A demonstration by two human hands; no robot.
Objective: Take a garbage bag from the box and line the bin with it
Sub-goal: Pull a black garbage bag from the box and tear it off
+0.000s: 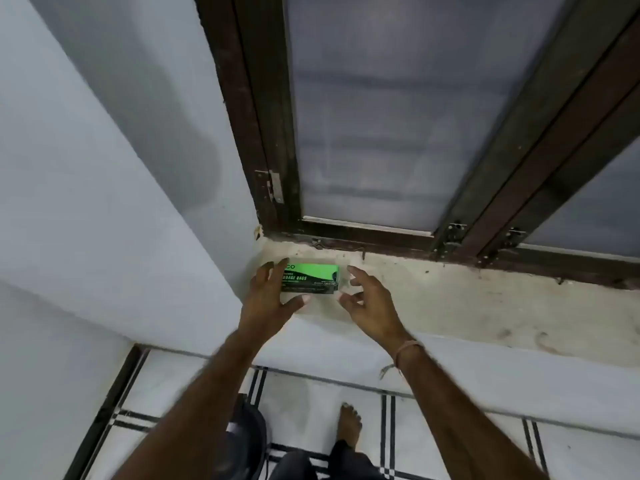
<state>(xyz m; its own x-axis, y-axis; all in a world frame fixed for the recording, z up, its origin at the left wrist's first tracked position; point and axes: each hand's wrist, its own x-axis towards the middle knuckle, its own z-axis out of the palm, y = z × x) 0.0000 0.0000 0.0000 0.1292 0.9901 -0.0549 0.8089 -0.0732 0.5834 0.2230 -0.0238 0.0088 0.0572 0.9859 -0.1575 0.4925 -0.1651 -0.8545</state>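
Head view: I see the box [309,278] lying on the sill [450,299] in the left corner. Left hand [268,296] spread open, fingers over its left end; right hand [367,299] open just beside, grasping nothing.

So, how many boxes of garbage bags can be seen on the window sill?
1. The green and black box lies on the sill near its left corner, between the left hand and right hand.

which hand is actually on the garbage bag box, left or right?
The left hand: its fingers overlap the left end of the green garbage bag box on the window sill. The right hand is open beside the box's right end, apparently not touching.
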